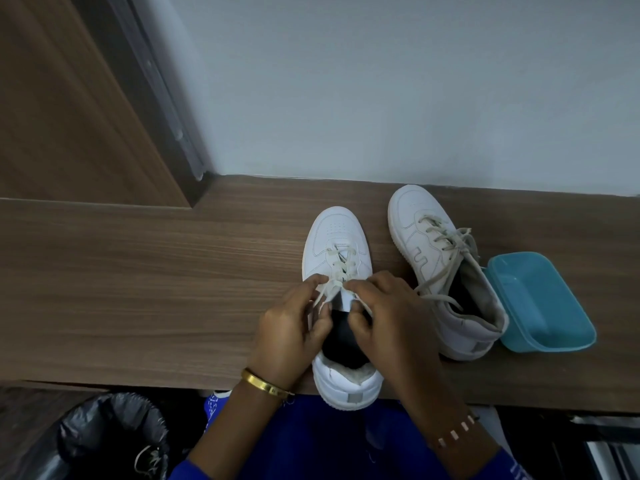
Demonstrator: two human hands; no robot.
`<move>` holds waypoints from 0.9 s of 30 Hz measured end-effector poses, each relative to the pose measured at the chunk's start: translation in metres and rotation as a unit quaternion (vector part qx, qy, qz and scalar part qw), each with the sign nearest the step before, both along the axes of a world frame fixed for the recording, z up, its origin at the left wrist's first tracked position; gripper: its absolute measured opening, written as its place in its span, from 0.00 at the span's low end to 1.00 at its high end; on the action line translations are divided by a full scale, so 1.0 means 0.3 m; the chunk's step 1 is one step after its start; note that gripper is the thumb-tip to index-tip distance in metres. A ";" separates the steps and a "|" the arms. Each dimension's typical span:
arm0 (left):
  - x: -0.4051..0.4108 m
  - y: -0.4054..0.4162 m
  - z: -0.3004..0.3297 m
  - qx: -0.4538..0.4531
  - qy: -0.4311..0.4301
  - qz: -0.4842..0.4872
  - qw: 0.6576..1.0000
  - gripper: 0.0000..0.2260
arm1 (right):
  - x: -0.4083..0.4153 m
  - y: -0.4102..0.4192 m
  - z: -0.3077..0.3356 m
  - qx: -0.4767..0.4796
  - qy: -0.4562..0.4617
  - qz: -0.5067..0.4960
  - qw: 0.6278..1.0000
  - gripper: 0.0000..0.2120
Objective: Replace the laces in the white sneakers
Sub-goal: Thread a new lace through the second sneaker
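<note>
While the near sneaker [337,271] stood on the wooden worktop [156,289] with its toe pointing far and its heel hanging just over the near edge, I had both hands at its upper eyelets. My left hand [294,323] had its fingers [313,284] curled round the left strand of the cream lace [341,268], and my right hand [388,313] pinched the right strand beside the tongue, the two hands nearly touching over the shoe's dark opening. The lace was crossed through the far eyelets. To the right, the second sneaker [440,268] lay tilted onto its side, its own lace [450,244] threaded but loose, the ends trailing. Its heel touched a blue plastic tub [543,306] at the right. A bin with a black liner [107,434] sat on the floor at near left.
</note>
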State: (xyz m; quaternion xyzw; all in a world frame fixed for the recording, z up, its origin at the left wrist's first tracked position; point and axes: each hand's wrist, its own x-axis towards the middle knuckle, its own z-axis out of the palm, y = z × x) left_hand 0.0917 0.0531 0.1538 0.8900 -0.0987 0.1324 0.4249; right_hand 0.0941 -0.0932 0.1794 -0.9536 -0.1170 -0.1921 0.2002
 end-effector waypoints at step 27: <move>0.006 -0.015 0.014 -0.053 0.015 0.028 0.998 0.14 | 0.077 -0.054 0.024 0.206 0.195 0.061 0.957 0.08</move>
